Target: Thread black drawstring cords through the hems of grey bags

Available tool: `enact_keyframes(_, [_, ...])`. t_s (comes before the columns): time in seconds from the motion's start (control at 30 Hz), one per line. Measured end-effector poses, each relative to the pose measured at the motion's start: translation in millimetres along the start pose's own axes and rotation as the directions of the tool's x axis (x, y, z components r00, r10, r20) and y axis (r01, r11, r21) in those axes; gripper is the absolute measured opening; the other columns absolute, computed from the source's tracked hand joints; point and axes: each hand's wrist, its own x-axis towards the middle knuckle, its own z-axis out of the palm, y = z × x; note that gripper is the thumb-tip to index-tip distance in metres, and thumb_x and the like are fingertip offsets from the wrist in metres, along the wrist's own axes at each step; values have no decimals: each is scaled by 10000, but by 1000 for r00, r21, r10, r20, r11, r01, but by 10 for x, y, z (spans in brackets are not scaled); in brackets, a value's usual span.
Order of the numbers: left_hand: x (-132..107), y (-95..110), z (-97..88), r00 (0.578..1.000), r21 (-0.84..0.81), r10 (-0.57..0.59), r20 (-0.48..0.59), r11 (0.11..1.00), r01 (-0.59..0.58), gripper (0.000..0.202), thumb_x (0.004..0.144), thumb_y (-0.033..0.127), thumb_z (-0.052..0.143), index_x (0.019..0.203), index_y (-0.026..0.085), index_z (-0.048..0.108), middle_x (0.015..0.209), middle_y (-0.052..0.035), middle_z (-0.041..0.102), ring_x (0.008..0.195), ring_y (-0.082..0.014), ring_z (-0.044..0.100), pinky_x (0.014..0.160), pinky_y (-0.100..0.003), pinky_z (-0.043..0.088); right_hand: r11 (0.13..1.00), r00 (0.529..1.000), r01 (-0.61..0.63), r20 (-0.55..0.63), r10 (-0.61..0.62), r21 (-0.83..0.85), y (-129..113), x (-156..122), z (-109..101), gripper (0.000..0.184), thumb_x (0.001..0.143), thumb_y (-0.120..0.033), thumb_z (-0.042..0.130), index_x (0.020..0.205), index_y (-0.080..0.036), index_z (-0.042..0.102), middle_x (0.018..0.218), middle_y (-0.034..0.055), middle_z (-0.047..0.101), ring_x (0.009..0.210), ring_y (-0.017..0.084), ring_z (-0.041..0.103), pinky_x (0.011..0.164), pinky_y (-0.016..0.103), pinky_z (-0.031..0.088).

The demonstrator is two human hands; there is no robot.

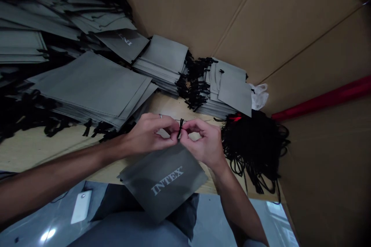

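A grey fabric pouch (174, 185) printed with INTEX hangs over the table's front edge, its top corner just below my hands. From that corner a short black cord (181, 124) stands up between my fingertips. My left hand (150, 133) pinches the cord from the left, thumb and forefinger closed. On the other side, my right hand (204, 139) pinches the same cord with thumb and forefinger. The fingertips of both hands nearly meet, so the part of the cord between them is partly hidden.
Stacks of grey pouches (95, 85) with black cord ends cover the table's left and back. Another pouch stack (234, 88) stands behind my right hand. A heap of black cords (252, 142) lies at the right, beside a cardboard wall (327, 142) and a red strip (324, 98).
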Motion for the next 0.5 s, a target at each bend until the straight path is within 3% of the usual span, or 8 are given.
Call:
enact_keyframes(0.23, [40,91,-35,989,-138,-143,43,979,148,86,817,109,769,861,183,769,698,47,763,583,-68,705,563,-114,527,948,982,-184,99,164,259,49,28,-13,90,831,-226,793,912,-218,756,859,16,796,736,154,756,705,255,633])
enact_keyframes(0.4, [58,87,-14,962,-333,-245,121,903,271,53,806,99,767,827,145,749,687,16,769,571,-94,724,573,-130,579,839,922,-375,250,295,394,41,128,-53,141,738,-256,845,813,-195,742,710,-1,756,593,130,701,593,240,597])
enact_keyframes(0.5, [60,31,-19,958,-307,-235,165,911,276,33,851,111,764,866,140,760,720,6,791,604,-103,748,599,-139,599,797,901,-428,270,339,426,76,157,-55,167,721,-271,858,803,-190,738,681,-6,748,570,134,704,579,240,600])
